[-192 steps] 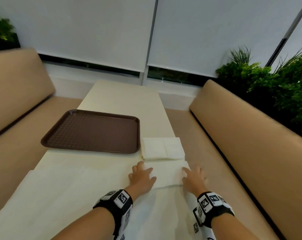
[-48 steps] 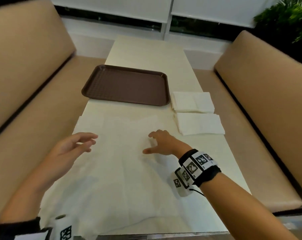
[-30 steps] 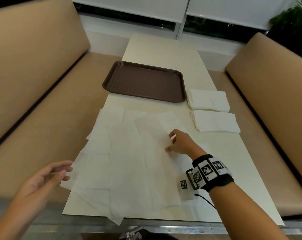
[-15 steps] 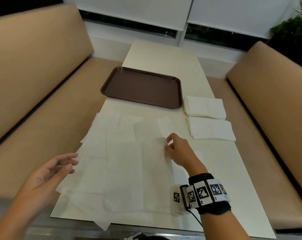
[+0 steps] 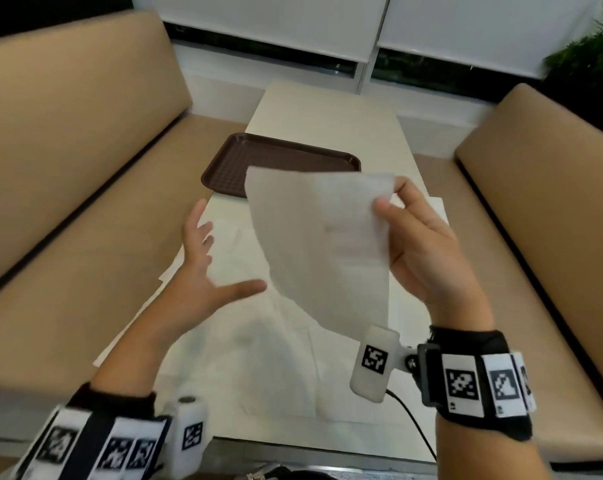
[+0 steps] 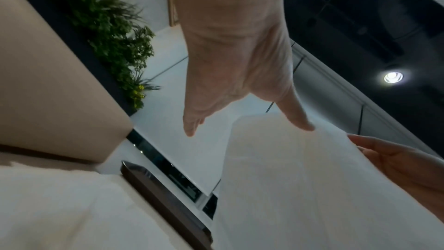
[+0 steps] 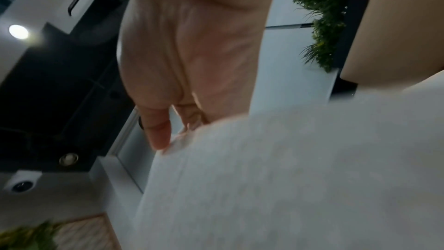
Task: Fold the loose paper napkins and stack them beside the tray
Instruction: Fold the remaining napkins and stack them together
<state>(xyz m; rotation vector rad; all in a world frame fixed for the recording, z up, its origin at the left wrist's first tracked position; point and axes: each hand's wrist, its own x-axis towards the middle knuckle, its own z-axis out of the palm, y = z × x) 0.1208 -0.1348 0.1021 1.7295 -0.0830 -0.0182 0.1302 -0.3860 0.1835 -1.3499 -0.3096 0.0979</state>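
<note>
The left hand [image 5: 203, 271] is hovering with fingers spread, holding nothing, at nine o'clock from the napkin [image 5: 321, 244]. The napkin is hanging above the worktop [image 5: 327, 109], its long axis running twelve to six. The right hand [image 5: 421, 247] is pinching its upper corner at two o'clock. The tray [image 5: 231, 164] is lying beyond at twelve.

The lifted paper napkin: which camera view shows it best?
The head view: the whole lifted paper napkin hangs from the right hand, which pinches its top corner, with the open left hand beside it. The left wrist view shows only part of the sheet from below; the right wrist view shows it blurred, close under the thumb.
</note>
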